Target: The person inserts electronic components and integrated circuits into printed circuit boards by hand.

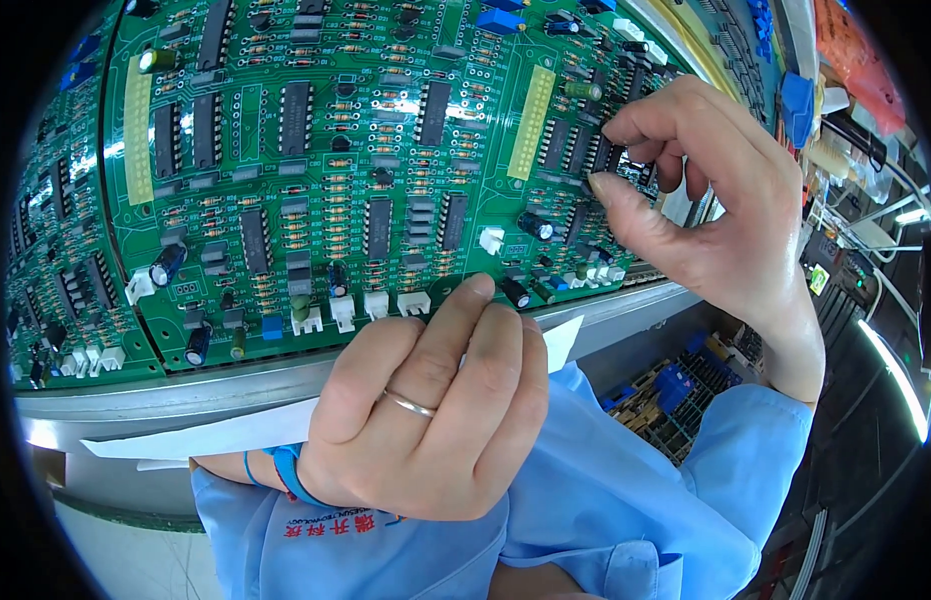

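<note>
A large green circuit board (498, 205) lies in front of me, filled with black chips, striped resistors and white connectors. Over its right part is my right hand (706, 190), thumb and index finger bent around the ends of a black chip (603, 155) in a row of chips. My left hand (436, 410), with a ring on one finger, is at the board's near edge. Its fingers are curled, one fingertip reaching the edge beside a white connector (414, 302); the thumb and anything inside the fingers are hidden. White paper (216, 428) passes beneath this hand.
Another green board (61, 230) adjoins on the left. A metal rail (236, 378) runs along the near edge. To the right are a blue bin (798, 105), an orange-red plastic bag (858, 65) and cables. Dark racks with blue parts (676, 385) stand lower down.
</note>
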Demonstrator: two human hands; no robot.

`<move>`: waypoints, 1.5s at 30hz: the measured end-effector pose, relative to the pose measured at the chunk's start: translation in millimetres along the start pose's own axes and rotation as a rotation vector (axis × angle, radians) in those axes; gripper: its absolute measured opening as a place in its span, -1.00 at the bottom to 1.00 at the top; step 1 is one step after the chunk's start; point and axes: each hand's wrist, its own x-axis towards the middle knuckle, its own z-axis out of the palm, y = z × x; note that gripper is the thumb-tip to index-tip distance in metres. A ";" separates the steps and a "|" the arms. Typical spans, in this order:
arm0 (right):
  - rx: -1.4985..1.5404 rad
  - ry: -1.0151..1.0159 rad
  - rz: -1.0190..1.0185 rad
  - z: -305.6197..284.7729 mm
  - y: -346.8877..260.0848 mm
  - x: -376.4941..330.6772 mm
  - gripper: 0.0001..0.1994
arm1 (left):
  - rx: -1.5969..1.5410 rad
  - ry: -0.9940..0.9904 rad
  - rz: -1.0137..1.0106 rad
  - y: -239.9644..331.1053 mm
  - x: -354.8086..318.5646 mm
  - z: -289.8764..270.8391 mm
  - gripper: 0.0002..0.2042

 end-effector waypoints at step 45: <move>-0.098 0.392 0.439 26.6 70.7 -195.1 -0.77 | 0.164 -0.224 0.438 50.4 78.1 31.5 -0.77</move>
